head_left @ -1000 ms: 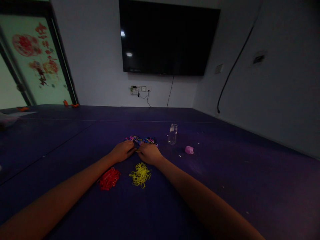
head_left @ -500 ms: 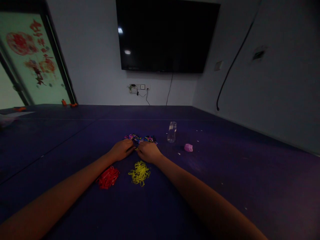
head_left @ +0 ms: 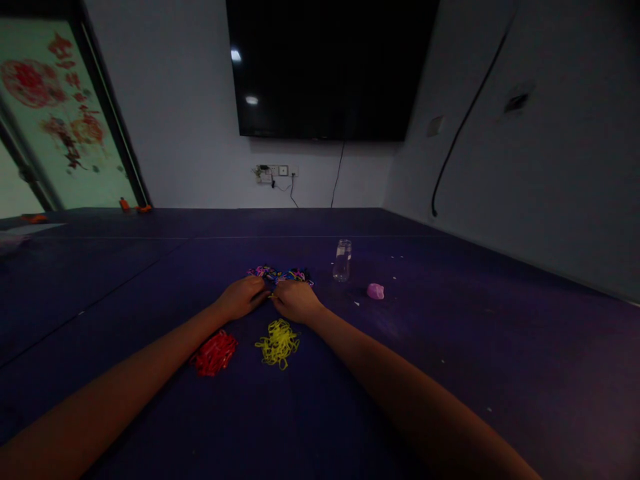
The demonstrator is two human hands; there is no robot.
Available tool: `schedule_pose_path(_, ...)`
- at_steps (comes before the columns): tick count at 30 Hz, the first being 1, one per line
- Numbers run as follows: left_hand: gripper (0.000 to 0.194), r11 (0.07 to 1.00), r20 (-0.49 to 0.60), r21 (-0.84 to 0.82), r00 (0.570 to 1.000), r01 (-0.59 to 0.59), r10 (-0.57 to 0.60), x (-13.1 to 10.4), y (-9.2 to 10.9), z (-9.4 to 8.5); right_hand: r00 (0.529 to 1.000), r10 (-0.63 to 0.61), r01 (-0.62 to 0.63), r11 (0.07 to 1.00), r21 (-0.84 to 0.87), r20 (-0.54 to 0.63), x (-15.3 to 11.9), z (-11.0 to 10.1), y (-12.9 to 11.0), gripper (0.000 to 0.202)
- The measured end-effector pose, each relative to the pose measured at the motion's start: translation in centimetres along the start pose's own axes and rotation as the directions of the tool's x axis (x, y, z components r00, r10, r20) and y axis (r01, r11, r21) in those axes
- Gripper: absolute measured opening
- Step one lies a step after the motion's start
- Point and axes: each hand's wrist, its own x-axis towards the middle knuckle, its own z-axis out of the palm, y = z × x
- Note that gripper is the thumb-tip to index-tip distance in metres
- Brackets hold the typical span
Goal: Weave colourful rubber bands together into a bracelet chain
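Both my hands reach out to a mixed heap of coloured rubber bands [head_left: 299, 274], mostly blue, pink and dark. My left hand [head_left: 243, 298] is at the heap's near left side, fingers curled down and closed; what is in them is hidden. Close beside it, my right hand [head_left: 297, 302] is closed in a pinch, with a bit of yellow rubber band [head_left: 273, 296] showing at its fingertips. Nearer to me lie two sorted piles: red rubber bands [head_left: 216, 353] by my left forearm and yellow rubber bands [head_left: 279, 343] between the arms.
A clear, open-topped bottle [head_left: 343, 261] stands upright beyond my right hand. To its right lies a small pink lump [head_left: 375, 291]. White scraps dot the purple surface [head_left: 440, 320]. Orange items [head_left: 143, 209] are at the far left, and a wall with a television [head_left: 330, 67] rises behind.
The view has shifted slightly, so everything sits a little higher and further left. Both hands stay at the mixed heap, with hardly any movement.
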Motion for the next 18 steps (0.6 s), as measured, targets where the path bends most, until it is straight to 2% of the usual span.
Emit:
schedule_pose_path(8,0.025,1.000,-0.004,0.005,1.000,-0.001,0.001,0.03,0.10,-0.16,1.000,0.003,-0.003,1.000,0.008,-0.016,0.04,0.01,-0.04,0.031)
schedule_pose_path(18,0.017,0.998,0.081,0.063,0.997,-0.010,0.005,0.14,0.41,-0.46,1.000,-0.010,0.010,1.000,0.000,-0.023,0.06,0.07,-0.07,0.031)
